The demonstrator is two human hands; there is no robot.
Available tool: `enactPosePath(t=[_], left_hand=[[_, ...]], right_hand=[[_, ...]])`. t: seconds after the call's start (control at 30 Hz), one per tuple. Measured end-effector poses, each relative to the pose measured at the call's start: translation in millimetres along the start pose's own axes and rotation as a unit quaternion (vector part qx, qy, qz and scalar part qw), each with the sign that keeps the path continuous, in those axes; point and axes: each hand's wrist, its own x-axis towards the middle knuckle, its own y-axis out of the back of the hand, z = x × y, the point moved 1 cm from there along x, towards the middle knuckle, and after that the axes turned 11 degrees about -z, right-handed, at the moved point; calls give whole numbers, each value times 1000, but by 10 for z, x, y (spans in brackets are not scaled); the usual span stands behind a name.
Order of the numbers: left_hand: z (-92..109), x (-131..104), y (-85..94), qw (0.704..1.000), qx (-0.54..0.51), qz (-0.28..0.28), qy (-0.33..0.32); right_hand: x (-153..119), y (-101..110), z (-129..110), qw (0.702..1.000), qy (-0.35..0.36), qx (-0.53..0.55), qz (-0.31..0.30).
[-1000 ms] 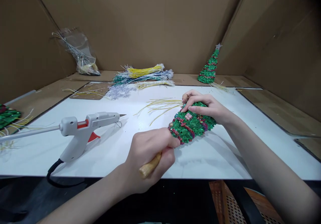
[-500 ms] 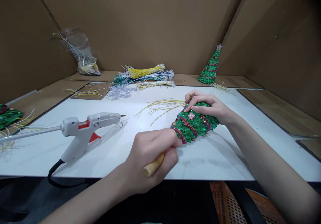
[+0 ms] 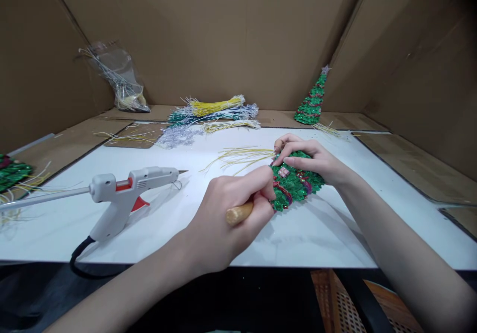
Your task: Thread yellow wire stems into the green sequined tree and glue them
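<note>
My left hand point(image 3: 238, 213) is closed around a wooden-handled tool point(image 3: 238, 213), whose rounded butt points back toward me. The tool's working end is hidden behind my fingers, against the decorated tree. That small green tinsel Christmas tree point(image 3: 294, 189) lies on its side on the white board, with red garland and a pink gift-like piece point(image 3: 283, 172) on it. My right hand point(image 3: 307, 156) grips the tree from above and behind, thumb across its upper side. Thin yellow wires point(image 3: 242, 156) stick out to the left from under my right fingers.
A white glue gun point(image 3: 122, 194) rests at the left, its nozzle pointing right. Bundles of coloured wire point(image 3: 216, 107) and silvery pieces point(image 3: 181, 136) lie at the back. Another tree point(image 3: 313, 99) stands back right; part of one point(image 3: 15, 173) shows far left. A plastic bag point(image 3: 122, 82) leans at back left.
My left hand, with the wooden-handled tool, has moved up and to the right, over more of the tree's left part. My right hand and the tree have hardly moved.
</note>
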Motion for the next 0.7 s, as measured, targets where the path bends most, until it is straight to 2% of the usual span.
enactPosePath(t=[0.4,0.7], left_hand=[[-135,-195,-178,995,-55,48,-74],[-193,-250,-250,991,-41,76,-105]], right_hand=[[-1,-8,-4,1000,0,7,1],[4,-5,11,1000,6,13,-4]])
